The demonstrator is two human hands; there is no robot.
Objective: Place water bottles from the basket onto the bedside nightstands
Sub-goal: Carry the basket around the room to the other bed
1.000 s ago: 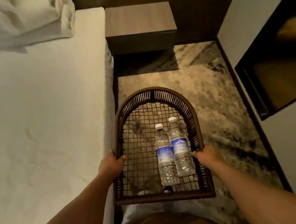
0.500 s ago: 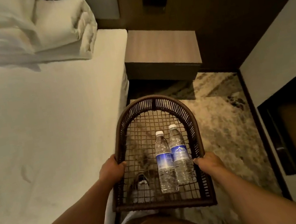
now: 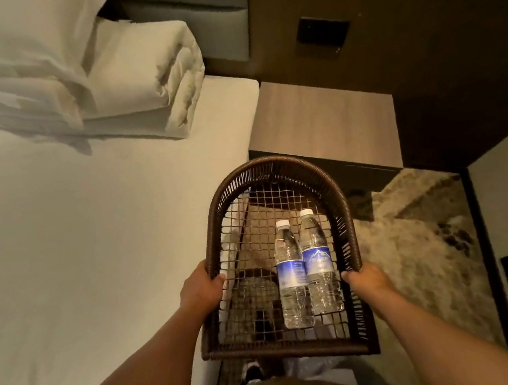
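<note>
Beside the bed (image 3: 86,235), a folded duvet (image 3: 136,87) lies near the headboard; the nightstand (image 3: 324,121) top is partly hidden behind the basket (image 3: 275,169) rim. Two clear water bottles (image 3: 304,267), white-capped with blue labels, lie side by side, touching, on the wire mesh toward the basket's right side; left hand (image 3: 199,289) and right hand (image 3: 368,280) each have their grip closed around a side rim. Patterned carpet (image 3: 418,232) covers the floor; dark wood panelling (image 3: 423,49) backs the nightstand.

Head camera, looking steeply down and forward.
One wide-angle view from the person's head, close above the basket (image 3: 270,169) held at waist height; bed (image 3: 89,251) fills the left, nightstand (image 3: 324,121) just ahead, patterned floor (image 3: 418,232) at right.
</note>
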